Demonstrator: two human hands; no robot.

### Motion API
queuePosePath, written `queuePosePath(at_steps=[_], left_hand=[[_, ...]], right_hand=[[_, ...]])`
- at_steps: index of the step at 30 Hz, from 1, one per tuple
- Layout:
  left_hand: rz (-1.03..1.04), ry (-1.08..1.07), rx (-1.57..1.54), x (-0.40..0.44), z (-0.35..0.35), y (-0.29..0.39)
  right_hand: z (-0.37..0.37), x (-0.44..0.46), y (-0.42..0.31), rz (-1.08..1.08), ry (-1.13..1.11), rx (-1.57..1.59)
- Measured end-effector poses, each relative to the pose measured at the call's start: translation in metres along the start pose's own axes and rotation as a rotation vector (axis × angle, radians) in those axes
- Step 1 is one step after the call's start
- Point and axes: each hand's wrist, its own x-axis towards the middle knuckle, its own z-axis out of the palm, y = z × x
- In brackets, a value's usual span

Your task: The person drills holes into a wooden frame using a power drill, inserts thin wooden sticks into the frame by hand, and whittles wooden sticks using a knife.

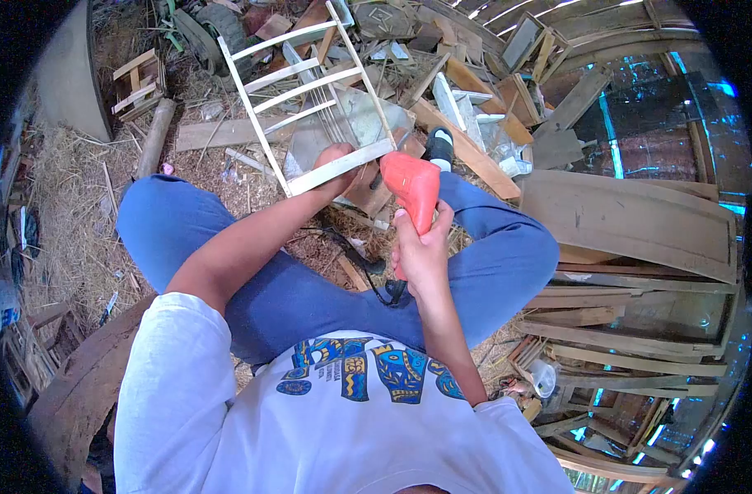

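An orange power tool (411, 185) with a black cord is gripped by its handle in my right hand (424, 247), its head at the lower right corner of a pale wooden frame (335, 167). The frame has two long side rails and several slightly curved crossbars, and it leans away from me. My left hand (336, 160) is at the frame's bottom bar, partly hidden behind it; its fingers are closed round something I cannot make out.
Boards and offcuts (467, 156) lie beyond my right foot. Stacked wooden panels (631, 218) fill the right side. A small slatted wooden piece (137, 82) and a round log (155, 138) lie at the upper left. Straw and shavings cover the ground.
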Motion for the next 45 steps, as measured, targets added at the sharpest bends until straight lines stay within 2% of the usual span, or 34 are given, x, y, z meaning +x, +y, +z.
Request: queuePosePath(at_steps=[5, 9, 11, 13, 14, 15, 17, 21, 24, 27, 29, 32, 35, 37, 42, 45], left_hand=[[-0.053, -0.009, -0.013, -0.001, 0.002, 0.011], [0.028, 0.008, -0.037, 0.001, -0.001, 0.015], [0.063, -0.009, -0.012, 0.001, 0.004, 0.013], [-0.052, -0.037, -0.025, -0.002, 0.006, 0.014], [0.069, 0.075, -0.064, -0.004, 0.015, 0.004], [0.066, 0.079, -0.064, -0.004, 0.013, 0.006], [-0.092, 0.011, -0.104, -0.005, 0.01, 0.011], [-0.098, -0.05, 0.012, -0.002, 0.0, 0.018], [-0.102, -0.025, -0.003, 0.002, 0.002, 0.015], [0.009, -0.044, -0.058, 0.003, -0.002, 0.01], [-0.165, -0.132, 0.001, 0.004, -0.006, 0.012], [-0.107, -0.115, -0.033, 0.003, -0.006, 0.008], [-0.054, -0.022, -0.104, 0.007, -0.003, 0.009], [-0.113, -0.1, -0.06, 0.009, -0.006, 0.011], [-0.158, -0.09, -0.111, 0.006, -0.007, 0.008], [-0.113, -0.047, -0.062, 0.005, -0.006, 0.009]], right_hand=[[-0.002, -0.004, -0.007, 0.04, 0.01, 0.005], [0.0, 0.003, 0.009, -0.009, -0.005, 0.013], [0.002, 0.008, 0.025, -0.116, 0.012, -0.175], [0.0, 0.012, 0.04, -0.173, 0.031, -0.207], [-0.002, 0.014, 0.045, -0.199, 0.042, -0.229], [-0.004, 0.017, 0.049, -0.226, 0.054, -0.251], [-0.01, 0.02, 0.053, -0.284, 0.022, -0.309], [-0.009, 0.017, 0.043, -0.359, -0.017, -0.326], [-0.006, 0.008, 0.024, -0.305, -0.036, -0.196], [-0.01, -0.006, -0.005, -0.2, -0.017, -0.176], [-0.014, -0.015, -0.018, -0.099, -0.055, -0.102], [-0.018, -0.026, -0.019, -0.067, -0.046, -0.015], [-0.021, -0.03, -0.017, -0.088, -0.044, -0.001], [-0.022, -0.028, -0.012, -0.106, -0.025, -0.009], [-0.022, -0.026, -0.012, -0.107, -0.015, 0.031], [-0.021, -0.023, -0.009, -0.159, -0.032, -0.01]])
